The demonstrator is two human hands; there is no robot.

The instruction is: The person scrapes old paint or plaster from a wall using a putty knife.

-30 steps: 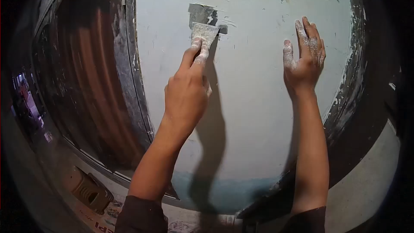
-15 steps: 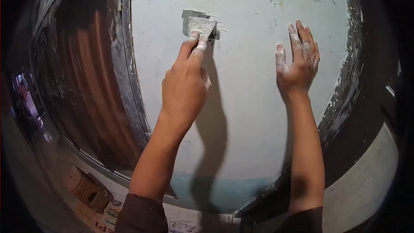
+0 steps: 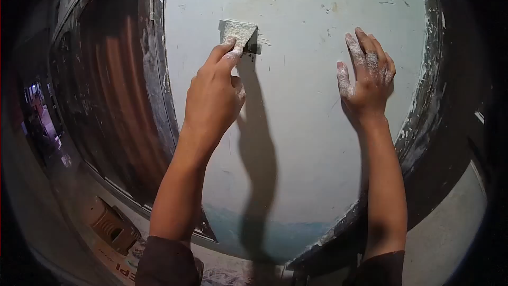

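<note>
My left hand [image 3: 214, 90] is closed on a flat scraper [image 3: 241, 33] whose face carries pale, crumbly putty. The scraper lies against a dark grey patch [image 3: 254, 42] on the pale green-white panel [image 3: 301, 143]. White powder coats the thumb and fingertips. To the right, my right hand [image 3: 369, 77] rests on the same panel with its fingers spread, powder on them and nothing held. Small scratches and chips mark the panel around both hands.
A dark wooden frame [image 3: 156, 47] with flaking paint borders the panel's left side, beside a reddish-brown curtain [image 3: 119, 90]. Another chipped dark frame [image 3: 423, 106] runs down the right. A brown plastic stool [image 3: 112, 226] and printed cardboard [image 3: 114, 265] are at the lower left.
The scraper and my left hand have shifted slightly left in view, the scraper turning a little and covering more of the dark patch. My right hand stays on the panel, its fingers slightly shifted.
</note>
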